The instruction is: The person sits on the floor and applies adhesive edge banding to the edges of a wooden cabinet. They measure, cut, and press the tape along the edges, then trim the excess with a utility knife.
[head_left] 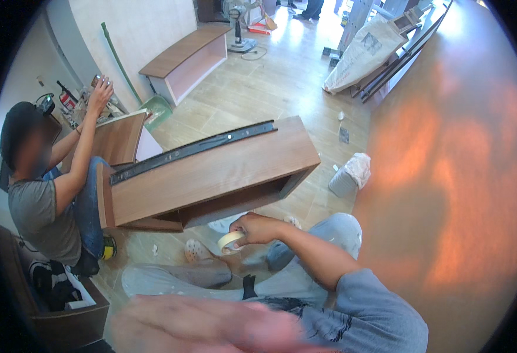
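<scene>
My right hand (248, 229) is closed around a roll of cream-coloured masking tape (230, 242), just above my bent legs. Close to the camera at the lower edge, my left hand (199, 326) is a large blurred shape, and its fingers cannot be made out. Right beyond the tape, a wood-finish drawer (223, 167) sits tilted on its side with its hollow toward me. A black metal drawer slide (193, 152) runs along its upper side. What supports the drawer is hidden.
At left a co-worker (49, 188) sits with raised hands beside another wooden piece (117, 138). A large brown panel (446, 206) fills the right side. Farther off are a low wooden unit (185, 59), a fan (240, 29) and a white sack (367, 56). An open drawer (73, 323) stands lower left.
</scene>
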### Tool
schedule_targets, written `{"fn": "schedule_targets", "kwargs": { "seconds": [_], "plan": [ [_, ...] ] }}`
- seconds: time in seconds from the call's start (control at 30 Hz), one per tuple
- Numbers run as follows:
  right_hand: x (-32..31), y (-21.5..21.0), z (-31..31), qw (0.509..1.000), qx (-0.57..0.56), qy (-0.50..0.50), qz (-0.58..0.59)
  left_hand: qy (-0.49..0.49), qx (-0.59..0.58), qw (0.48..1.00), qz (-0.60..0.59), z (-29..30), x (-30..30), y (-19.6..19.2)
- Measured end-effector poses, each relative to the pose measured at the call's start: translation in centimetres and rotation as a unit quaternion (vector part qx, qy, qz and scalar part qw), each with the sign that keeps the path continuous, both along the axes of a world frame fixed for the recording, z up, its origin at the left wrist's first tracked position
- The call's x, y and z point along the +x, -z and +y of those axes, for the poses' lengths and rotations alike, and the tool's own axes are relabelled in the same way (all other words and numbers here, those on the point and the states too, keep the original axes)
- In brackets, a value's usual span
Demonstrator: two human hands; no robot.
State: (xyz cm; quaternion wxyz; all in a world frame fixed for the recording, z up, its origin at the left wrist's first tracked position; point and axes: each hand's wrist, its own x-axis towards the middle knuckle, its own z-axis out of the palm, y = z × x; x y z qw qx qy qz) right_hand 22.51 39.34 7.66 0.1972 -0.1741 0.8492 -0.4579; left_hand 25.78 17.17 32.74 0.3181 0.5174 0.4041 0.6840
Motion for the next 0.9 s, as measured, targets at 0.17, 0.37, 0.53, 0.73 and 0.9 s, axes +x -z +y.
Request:
{"fn": "schedule_targets", "kwargs": {
  "seconds": [0.17,0.37,0.53,0.73,0.9],
  "plan": [
    [-0.5,1.4,-0.7,0.999,0.029,-0.026,0.0,0.156,-0.087,0.983,0.049,2.8,0.9,-0.2],
    [-0.2,2.1,0.4,0.999,0.03,-0.013,0.033,0.212,-0.119,0.969,0.036,4.4,1.7,1.5],
    [0.2,2.4,0.5,0.997,0.07,-0.008,0.026,0.228,-0.128,0.965,-0.001,5.4,1.1,2.2],
    [0.3,2.6,0.7,0.994,0.108,-0.01,0.006,0.227,-0.116,0.966,-0.043,7.0,0.5,2.8],
    [0.5,2.5,1.0,0.992,0.124,-0.016,-0.031,0.191,-0.064,0.973,-0.11,6.1,1.2,2.3]
  ]
}}
